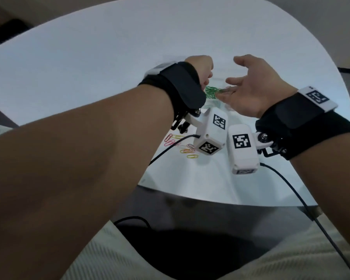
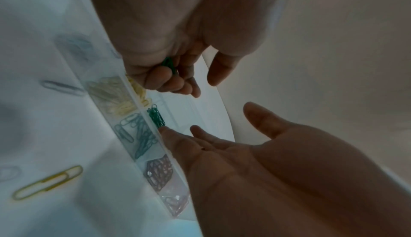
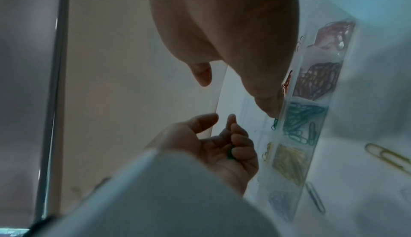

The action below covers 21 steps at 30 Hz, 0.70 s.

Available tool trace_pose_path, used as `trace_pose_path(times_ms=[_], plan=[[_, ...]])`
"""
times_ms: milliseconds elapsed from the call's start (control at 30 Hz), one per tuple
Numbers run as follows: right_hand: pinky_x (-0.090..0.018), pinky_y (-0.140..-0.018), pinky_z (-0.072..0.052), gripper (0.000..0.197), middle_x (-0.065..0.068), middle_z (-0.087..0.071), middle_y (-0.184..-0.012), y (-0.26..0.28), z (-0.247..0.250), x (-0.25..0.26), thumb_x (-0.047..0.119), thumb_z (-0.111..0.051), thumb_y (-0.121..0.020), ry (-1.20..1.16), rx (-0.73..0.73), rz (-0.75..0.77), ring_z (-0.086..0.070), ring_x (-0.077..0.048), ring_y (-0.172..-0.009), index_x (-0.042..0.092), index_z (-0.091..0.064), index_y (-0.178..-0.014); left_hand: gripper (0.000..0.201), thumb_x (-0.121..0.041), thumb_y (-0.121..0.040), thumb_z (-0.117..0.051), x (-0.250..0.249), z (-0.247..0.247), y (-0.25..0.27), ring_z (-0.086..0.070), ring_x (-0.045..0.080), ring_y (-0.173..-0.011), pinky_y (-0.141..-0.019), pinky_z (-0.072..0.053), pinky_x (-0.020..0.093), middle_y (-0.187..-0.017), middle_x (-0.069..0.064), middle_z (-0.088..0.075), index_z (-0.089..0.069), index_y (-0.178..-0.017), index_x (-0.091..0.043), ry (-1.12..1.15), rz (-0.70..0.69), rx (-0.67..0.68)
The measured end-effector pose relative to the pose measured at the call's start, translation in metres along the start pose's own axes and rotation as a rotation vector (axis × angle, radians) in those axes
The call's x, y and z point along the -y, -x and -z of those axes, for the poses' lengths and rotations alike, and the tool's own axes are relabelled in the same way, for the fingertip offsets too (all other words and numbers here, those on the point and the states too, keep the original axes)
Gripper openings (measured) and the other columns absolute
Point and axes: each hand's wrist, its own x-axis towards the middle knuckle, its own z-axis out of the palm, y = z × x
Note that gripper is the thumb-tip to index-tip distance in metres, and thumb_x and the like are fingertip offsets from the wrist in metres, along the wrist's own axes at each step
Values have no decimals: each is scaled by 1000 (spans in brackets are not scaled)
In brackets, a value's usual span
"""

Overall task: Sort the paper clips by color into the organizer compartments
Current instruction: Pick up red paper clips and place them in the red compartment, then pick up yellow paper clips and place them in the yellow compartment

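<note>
A clear organizer point(image 2: 133, 154) holds clips by color: yellow point(image 2: 111, 93), green point(image 2: 139, 131), dark red point(image 2: 159, 170) and pink point(image 2: 175, 203). My left hand point(image 1: 206, 77) hovers over it, its fingers curled round a few green clips point(image 2: 169, 64). From the right wrist view only a bit of green point(image 3: 230, 154) shows in that fist. My right hand point(image 1: 238, 75) is spread, palm turned toward the left hand, holding nothing. Its fingertips point(image 2: 163, 129) reach the organizer's wall by the green pile point(image 1: 211, 91).
Loose pink, yellow and orange clips point(image 1: 182, 147) lie on the white table point(image 1: 89, 67) under my left forearm. A big yellow clip point(image 2: 47, 182) and a grey-blue one point(image 2: 62, 86) lie beside the organizer. Cables point(image 1: 311, 209) trail off the table's near edge.
</note>
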Motion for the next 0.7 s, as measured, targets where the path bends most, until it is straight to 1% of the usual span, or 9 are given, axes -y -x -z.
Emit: trace_pose_path(times_ms=[133,200,233,333,400,467,567,633,700], plan=[[-45,-105,-44,58,-25,-38,-142,13,12,3,43,-62,-89,-10,29,2,-40,-33,-134,-1,-46,-124,18,-18,-95,-45,-7,-16,-5,-46,16,-59,-55,-41,17,-76,6,-48,-50,-82,-7,-5,-16,43],[-40,-100,-49,55,-24,-46,-134,21,18,3,44,-60,-91,26,9,34,-50,-31,-127,3,-48,-125,24,-28,-94,-49,-7,-23,-8,-58,23,-88,-85,-49,26,-98,11,-55,-51,-102,-5,-5,7,106],[-38,-98,-51,52,-23,-50,-130,25,20,2,44,-60,-91,45,-19,62,-56,-30,-122,6,-50,-125,33,-33,-94,-49,-5,-24,-10,-58,25,-105,-94,-46,30,-114,11,-56,-49,-112,-5,-26,18,132],[-33,-98,-52,39,-15,-58,-124,38,24,-4,39,-59,-93,89,-121,197,-63,-25,-113,12,-55,-122,53,-40,-94,-48,1,-22,-9,-47,26,-131,-85,-38,27,-146,9,-43,-45,-134,-5,-27,-26,157],[-30,-94,-53,28,-8,-63,-112,46,25,-13,31,-58,-94,107,-182,302,-67,-20,-96,14,-59,-115,48,-41,-95,-49,2,-18,-5,-55,26,-114,-85,-41,30,-138,11,-49,-47,-129,-6,-12,-73,166],[-34,-79,-55,12,-4,-63,-90,51,27,-25,18,-55,-91,209,-225,418,-63,-19,-75,13,-61,-100,33,-36,-94,-52,6,-13,5,-58,24,-85,-78,-47,30,-110,13,-58,-54,-110,-8,-11,-131,158],[-36,-65,-51,18,-5,-63,-73,46,30,-46,4,-51,-87,629,-196,542,-61,-21,-62,14,-63,-79,8,-14,-89,-56,21,0,17,-57,21,-57,-59,-52,27,-76,11,-64,-59,-86,-8,-274,-311,92],[-35,-78,-54,26,-6,-71,-89,39,31,-61,2,-49,-88,1025,-91,526,-68,-23,-81,16,-71,-86,8,-8,-84,-57,42,12,22,-57,19,-53,-56,-50,26,-70,8,-67,-64,-80,-8,-530,-397,64],[-30,-97,-43,38,-9,-65,-124,32,33,-76,0,-45,-89,1384,-33,515,-61,-25,-113,15,-71,-111,10,-11,-81,-60,68,24,27,-59,15,-56,-57,-49,21,-72,3,-69,-69,-80,-12,-775,-428,31]])
